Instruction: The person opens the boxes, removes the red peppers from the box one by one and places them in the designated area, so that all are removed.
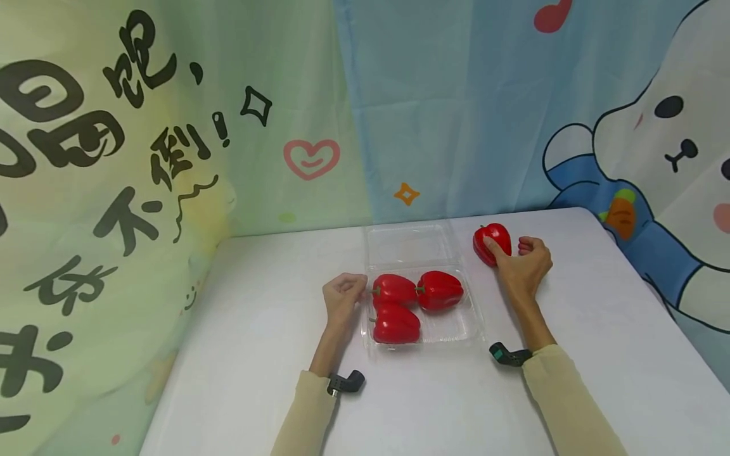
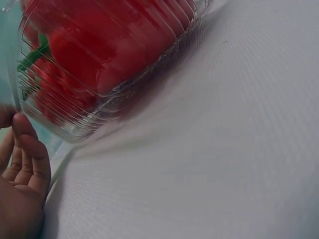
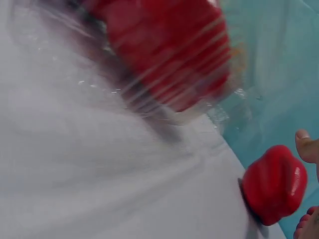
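Observation:
A clear plastic clamshell box point(image 1: 450, 326) lies with its lid point(image 1: 410, 244) folded back and three red bell peppers point(image 1: 396, 324) in its tray. At the tray's left edge my left hand point(image 1: 344, 292) pinches the rim between thumb and fingertip, seen closer in the left wrist view. Another red bell pepper point(image 1: 492, 244) rests on the table to the right of the lid. My right hand point(image 1: 523, 266) is beside it, the thumb overlapping the pepper in the head view. In the right wrist view the thumb point(image 3: 308, 148) stands apart from this pepper point(image 3: 274, 185), with the fingers spread away from it.
A white cloth covers the table point(image 1: 256, 329). Behind it hangs a printed curtain point(image 1: 428, 114) reaching down to the table's back edge. Dark wrist cameras point(image 1: 346, 382) are strapped at both sleeve cuffs.

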Motion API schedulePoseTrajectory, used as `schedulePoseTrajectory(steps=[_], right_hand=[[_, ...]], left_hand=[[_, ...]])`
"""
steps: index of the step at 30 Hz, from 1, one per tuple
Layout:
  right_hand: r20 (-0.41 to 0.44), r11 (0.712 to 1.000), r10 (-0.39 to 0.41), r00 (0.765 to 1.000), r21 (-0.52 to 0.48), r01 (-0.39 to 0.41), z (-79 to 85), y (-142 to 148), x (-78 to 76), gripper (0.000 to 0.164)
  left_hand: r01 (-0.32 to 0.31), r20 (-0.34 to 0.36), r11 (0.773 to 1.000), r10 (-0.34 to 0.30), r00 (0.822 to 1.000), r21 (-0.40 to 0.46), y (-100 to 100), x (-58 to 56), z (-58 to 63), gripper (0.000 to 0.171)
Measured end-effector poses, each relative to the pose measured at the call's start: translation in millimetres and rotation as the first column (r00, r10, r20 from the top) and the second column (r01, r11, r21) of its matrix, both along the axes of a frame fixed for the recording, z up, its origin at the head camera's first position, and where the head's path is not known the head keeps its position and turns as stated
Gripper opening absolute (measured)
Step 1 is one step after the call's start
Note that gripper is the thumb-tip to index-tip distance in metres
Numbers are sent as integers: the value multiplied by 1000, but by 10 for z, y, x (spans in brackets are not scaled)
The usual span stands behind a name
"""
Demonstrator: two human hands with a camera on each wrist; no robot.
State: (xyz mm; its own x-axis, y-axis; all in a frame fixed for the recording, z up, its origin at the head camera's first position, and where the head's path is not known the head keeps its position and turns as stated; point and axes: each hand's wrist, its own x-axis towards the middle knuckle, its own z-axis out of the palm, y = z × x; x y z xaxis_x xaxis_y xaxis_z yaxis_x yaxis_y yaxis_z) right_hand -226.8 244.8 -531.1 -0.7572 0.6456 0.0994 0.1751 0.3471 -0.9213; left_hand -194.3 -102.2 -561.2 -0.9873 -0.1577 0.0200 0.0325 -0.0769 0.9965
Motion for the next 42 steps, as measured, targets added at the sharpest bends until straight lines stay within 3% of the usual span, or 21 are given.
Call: schedulePoseTrajectory(steps=[6,10,14,16,19,23,27,30,42], right_hand=[[-14,1000,-8,1000,14,8,83,103,54,79],[-80,997,15,997,72,-9,124,141,82,75],[-185,990,73,980,131,-49,214,161,142,68],[-222,982,146,964,154,-113,260,168,167,61],[-259,949,303,917,169,-266,327,173,198,52],[-274,866,500,822,166,-471,386,156,238,52],[-260,782,623,737,183,-596,412,120,271,56],[-240,732,681,692,193,-653,421,80,285,59],[-141,601,799,584,205,-773,354,-72,330,64]], left_hand=[[0,13,1000,0,1000,-1,5,3,1,18],[-15,19,1000,16,1000,-24,1,13,1,17],[-4,5,1000,4,1000,-27,0,-12,-4,20],[1,-1,1000,-1,1000,-31,0,-22,-6,21],[0,-8,999,0,1000,-41,-2,-24,-4,21],[-4,-2,1000,3,1000,-29,-7,-18,-4,19],[-7,-1,1000,7,1000,-30,-11,-16,-10,18],[-8,-6,999,8,1000,-40,-18,-16,-15,18],[-6,2,999,6,1000,-36,-26,-30,-26,17]])
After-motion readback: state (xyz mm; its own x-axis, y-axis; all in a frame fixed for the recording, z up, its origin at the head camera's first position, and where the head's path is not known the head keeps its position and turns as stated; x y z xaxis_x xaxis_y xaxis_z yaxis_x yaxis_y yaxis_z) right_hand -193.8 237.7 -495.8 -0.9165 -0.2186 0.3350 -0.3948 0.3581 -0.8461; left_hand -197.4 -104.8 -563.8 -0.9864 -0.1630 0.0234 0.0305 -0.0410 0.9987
